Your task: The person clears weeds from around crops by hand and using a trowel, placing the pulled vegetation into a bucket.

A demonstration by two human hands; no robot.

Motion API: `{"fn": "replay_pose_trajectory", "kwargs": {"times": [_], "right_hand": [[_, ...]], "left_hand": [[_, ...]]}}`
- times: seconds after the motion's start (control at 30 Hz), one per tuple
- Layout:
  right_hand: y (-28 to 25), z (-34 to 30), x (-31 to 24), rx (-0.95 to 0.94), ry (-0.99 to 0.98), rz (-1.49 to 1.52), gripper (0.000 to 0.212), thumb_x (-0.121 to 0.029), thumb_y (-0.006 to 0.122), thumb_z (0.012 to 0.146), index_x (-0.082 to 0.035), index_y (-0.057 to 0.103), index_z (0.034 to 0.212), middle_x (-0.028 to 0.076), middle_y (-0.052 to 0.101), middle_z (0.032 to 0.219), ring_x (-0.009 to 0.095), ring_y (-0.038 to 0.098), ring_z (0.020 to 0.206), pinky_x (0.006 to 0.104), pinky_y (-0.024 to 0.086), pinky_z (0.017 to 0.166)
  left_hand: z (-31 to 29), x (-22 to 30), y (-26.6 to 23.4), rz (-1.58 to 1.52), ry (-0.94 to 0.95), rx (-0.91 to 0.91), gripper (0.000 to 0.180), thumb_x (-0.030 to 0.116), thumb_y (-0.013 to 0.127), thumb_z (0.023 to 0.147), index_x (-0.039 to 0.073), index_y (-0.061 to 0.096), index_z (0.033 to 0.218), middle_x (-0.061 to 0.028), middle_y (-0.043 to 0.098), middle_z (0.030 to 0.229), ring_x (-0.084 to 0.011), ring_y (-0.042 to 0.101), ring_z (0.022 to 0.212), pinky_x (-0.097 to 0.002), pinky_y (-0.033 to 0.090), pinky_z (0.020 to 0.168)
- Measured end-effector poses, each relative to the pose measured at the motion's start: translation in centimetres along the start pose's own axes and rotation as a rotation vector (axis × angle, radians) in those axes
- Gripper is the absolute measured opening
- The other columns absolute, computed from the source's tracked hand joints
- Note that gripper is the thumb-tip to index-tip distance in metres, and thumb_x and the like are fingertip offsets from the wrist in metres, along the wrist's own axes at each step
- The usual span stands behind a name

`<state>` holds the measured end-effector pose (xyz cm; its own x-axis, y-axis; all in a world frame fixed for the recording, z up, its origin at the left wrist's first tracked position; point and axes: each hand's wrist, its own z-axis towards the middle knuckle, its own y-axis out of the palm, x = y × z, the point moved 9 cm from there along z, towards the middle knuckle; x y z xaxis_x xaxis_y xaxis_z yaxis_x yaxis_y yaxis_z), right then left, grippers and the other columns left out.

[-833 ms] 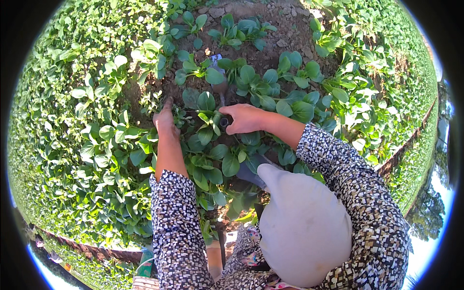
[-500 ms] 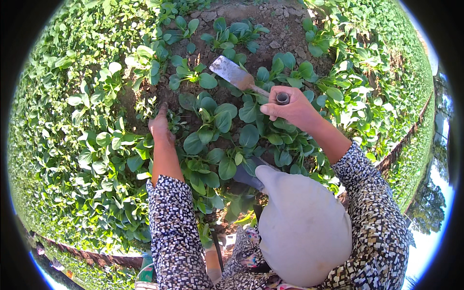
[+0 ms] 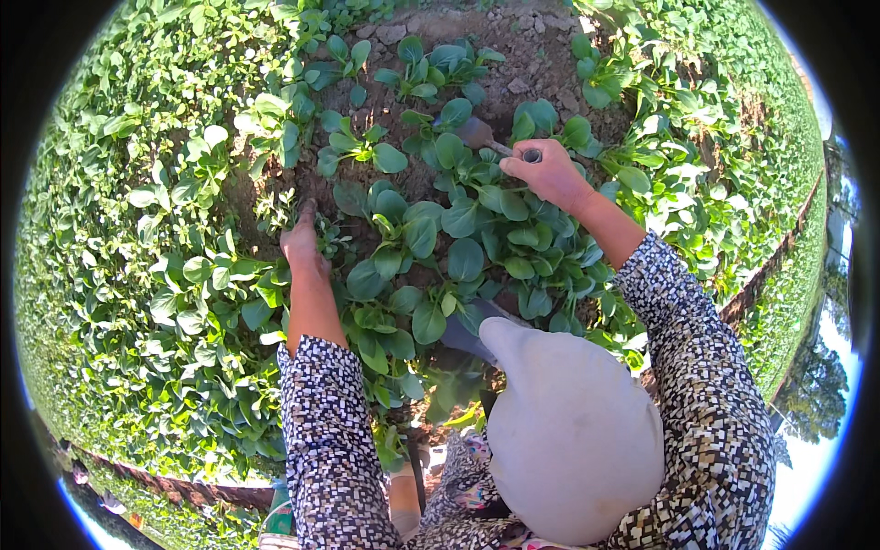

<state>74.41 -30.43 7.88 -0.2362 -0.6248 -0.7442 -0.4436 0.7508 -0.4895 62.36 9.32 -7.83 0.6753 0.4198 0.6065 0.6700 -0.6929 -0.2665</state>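
Observation:
In my right hand (image 3: pixel 548 170), fingers wrapped round its handle, is a hand trowel (image 3: pixel 474 133) with a flat metal blade and a hollow handle end. The blade is down among the leaves, its tip hidden behind a leafy green plant (image 3: pixel 449 151). My left hand (image 3: pixel 303 243) is closed low over the soil, gripping a bunch of small-leaved weeds (image 3: pixel 275 209) that stick out on both sides of it. Its fingertips are partly hidden. Broad-leaved greens (image 3: pixel 403 229) grow between my two hands.
Bare brown soil (image 3: pixel 532 46) shows at the far side of the bed. Dense low plants (image 3: pixel 110 229) cover the left, and more greens (image 3: pixel 678 165) grow on the right. A light rounded cloth-like shape (image 3: pixel 577 431) covers the lower middle. A green container (image 3: pixel 278 518) is at the lower left.
The trowel blade has gone from above the leaves down in among them, and my right hand has moved slightly away from me. My left hand stays in place with the weeds.

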Motion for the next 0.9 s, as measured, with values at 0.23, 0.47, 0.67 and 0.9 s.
{"fn": "replay_pose_trajectory", "kwargs": {"times": [0.23,0.47,0.67,0.9], "right_hand": [[0.0,0.9,-1.1,0.09,-0.219,-0.194,0.027,-0.027,0.065,0.078,-0.002,0.058,0.069,0.009,0.053,0.061,0.022,0.049,0.057,0.0362,0.043,0.057],[0.8,0.8,-3.5,0.149,-0.33,-0.421,0.021,-0.026,0.063,0.078,-0.007,0.061,0.07,0.011,0.059,0.07,0.032,0.058,0.067,0.0411,0.046,0.061],[-0.4,-2.8,-1.6,0.148,0.023,0.281,0.029,-0.017,0.064,0.085,-0.003,0.051,0.064,-0.005,0.044,0.063,0.006,0.039,0.058,0.0264,0.031,0.051],[6.5,2.2,-11.8,0.081,-0.418,-0.219,0.027,-0.023,0.067,0.081,-0.001,0.056,0.07,0.01,0.051,0.064,0.023,0.051,0.056,0.0344,0.04,0.054]], "left_hand": [[1.7,-0.3,-0.1,-0.071,0.032,-0.029,0.046,0.02,0.079,0.079,-0.001,0.056,0.114,-0.0098,0.065,0.083,-0.0246,0.061,0.061,-0.0399,0.051,0.052],[2.4,-1.0,-0.6,-0.093,0.023,-0.053,0.043,0.021,0.077,0.08,-0.003,0.058,0.111,-0.0107,0.066,0.085,-0.0253,0.063,0.064,-0.0405,0.052,0.054],[-1.7,0.9,1.0,-0.12,0.022,-0.154,0.074,0.022,0.079,0.076,-0.003,0.041,0.134,-0.0153,0.056,0.125,-0.0275,0.058,0.103,-0.0416,0.049,0.085],[0.0,0.5,0.2,-0.084,0.079,-0.137,0.088,0.026,0.08,0.075,-0.007,0.029,0.139,-0.0199,0.056,0.122,-0.0292,0.062,0.095,-0.0413,0.054,0.075]]}}
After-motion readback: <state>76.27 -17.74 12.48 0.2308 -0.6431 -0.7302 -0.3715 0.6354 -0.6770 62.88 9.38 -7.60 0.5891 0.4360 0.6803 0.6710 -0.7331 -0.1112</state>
